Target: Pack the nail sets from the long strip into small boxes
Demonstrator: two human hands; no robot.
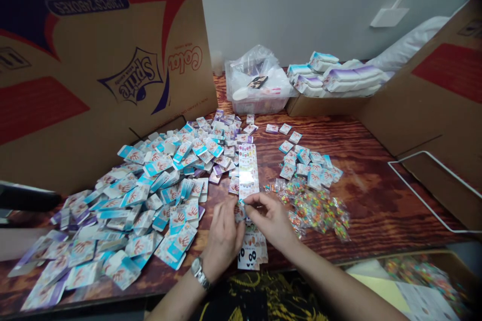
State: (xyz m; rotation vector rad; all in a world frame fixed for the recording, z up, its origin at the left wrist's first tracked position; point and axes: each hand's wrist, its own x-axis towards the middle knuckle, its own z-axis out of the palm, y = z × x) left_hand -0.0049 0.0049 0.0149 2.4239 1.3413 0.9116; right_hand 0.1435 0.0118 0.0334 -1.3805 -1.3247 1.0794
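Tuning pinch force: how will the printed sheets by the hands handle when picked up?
The printed sheets are likely floppy, as their edges look thin. The surface may be slippery: the far part shows a glossy highlight. At the near end, edges overlap unevenly, so several could slide together.

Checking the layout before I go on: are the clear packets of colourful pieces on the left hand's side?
No, the clear packets lie on the side of the right hand, next to small boxes.
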